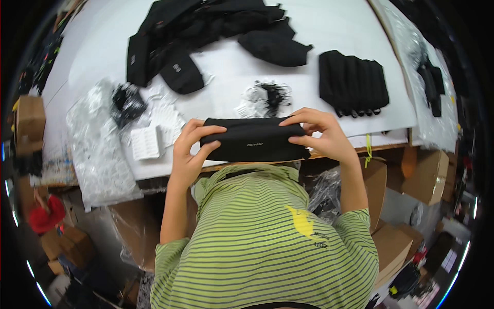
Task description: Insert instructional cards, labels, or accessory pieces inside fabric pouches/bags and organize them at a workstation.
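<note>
A black fabric pouch (pixel 254 136) with small pale lettering is stretched out sideways at the near edge of the white table. My left hand (pixel 195 141) pinches its left end between thumb and fingers. At the other end my right hand (pixel 319 134) grips the top edge the same way, thumb on the face. Just beyond the pouch lie a bunch of black cords (pixel 277 98) and a heap of white tags (pixel 252 100). A stack of white cards (pixel 145 143) sits left of my left hand.
Loose black pouches (pixel 206 31) are piled at the far side. A row of black pouches (pixel 353 82) lies neatly at the right. Clear plastic bags (pixel 98 144) hang over the left table edge. Cardboard boxes (pixel 393 247) stand below at right. A person in red (pixel 46 213) is at far left.
</note>
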`<action>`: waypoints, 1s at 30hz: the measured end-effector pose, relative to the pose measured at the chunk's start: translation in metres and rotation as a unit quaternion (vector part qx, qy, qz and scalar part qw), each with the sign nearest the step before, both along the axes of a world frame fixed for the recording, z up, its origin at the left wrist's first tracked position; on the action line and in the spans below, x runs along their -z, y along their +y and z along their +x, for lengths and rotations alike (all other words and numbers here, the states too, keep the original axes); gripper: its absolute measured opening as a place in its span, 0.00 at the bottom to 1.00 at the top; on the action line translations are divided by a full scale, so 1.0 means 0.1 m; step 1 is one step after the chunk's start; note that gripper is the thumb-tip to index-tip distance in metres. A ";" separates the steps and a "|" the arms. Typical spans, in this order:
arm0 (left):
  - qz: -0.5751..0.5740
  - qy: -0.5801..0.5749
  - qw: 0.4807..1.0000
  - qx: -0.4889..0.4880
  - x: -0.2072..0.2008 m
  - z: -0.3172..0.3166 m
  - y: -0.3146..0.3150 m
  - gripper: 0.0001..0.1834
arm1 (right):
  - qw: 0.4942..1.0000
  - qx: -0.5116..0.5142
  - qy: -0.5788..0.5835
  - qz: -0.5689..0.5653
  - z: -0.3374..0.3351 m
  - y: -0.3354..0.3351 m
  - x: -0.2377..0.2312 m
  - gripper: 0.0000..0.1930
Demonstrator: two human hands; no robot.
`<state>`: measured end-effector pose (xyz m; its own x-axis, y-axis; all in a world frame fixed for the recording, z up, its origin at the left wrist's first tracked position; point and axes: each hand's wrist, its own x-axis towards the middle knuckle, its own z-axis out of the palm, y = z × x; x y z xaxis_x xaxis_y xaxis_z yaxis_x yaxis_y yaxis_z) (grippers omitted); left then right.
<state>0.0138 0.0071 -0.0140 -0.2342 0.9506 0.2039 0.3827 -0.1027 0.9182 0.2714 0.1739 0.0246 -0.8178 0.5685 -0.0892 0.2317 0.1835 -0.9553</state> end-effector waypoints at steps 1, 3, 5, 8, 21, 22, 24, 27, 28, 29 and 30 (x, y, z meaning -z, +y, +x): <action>-0.043 -0.045 0.998 -0.015 -0.04 0.03 -0.01 0.18 | 1.000 0.022 -0.015 0.010 0.08 0.05 0.03 0.15; -0.098 -0.051 0.993 -0.031 -0.03 -0.04 -0.10 0.26 | 0.994 0.108 -0.036 -0.002 0.35 0.15 0.07 0.14; -0.087 -0.064 0.991 -0.084 0.09 -0.22 -0.24 0.24 | 0.959 0.280 -0.039 -0.009 0.83 0.37 0.12 0.17; -0.083 -0.031 0.972 -0.215 0.28 -0.50 -0.46 0.18 | 0.867 0.456 0.057 0.193 1.63 0.89 0.33 0.18; -0.240 0.197 0.896 -0.317 0.88 -1.32 -0.91 0.35 | 0.826 0.533 -0.124 0.137 2.67 1.98 1.22 0.25; -0.237 0.184 0.895 -0.329 0.87 -1.31 -0.93 0.35 | 0.831 0.530 -0.113 0.128 2.68 1.97 1.19 0.27; -0.196 0.204 0.892 -0.353 1.00 -1.35 -0.96 0.35 | 0.838 0.523 -0.104 0.118 2.73 1.94 1.16 0.29; -0.221 0.244 0.865 -0.379 1.06 -1.42 -1.00 0.37 | 0.866 0.486 -0.115 0.018 2.76 1.85 1.05 0.31; -0.282 0.263 0.844 -0.374 1.05 -1.45 -0.98 0.39 | 0.868 0.482 -0.116 0.016 2.73 1.83 1.04 0.31; -0.245 0.292 0.846 -0.373 1.10 -1.49 -0.98 0.40 | 0.772 0.523 -0.273 0.236 2.69 1.81 1.04 0.31; -0.249 0.292 0.844 -0.375 1.12 -1.49 -1.01 0.40 | 0.612 0.520 -0.405 0.438 2.66 1.78 1.02 0.31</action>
<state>-0.1352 -0.0940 -0.1264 -0.8059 0.5814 0.1116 0.5705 0.7122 0.4091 0.5378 0.3518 -0.0773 0.1362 0.8634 0.4859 0.9903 -0.1052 -0.0906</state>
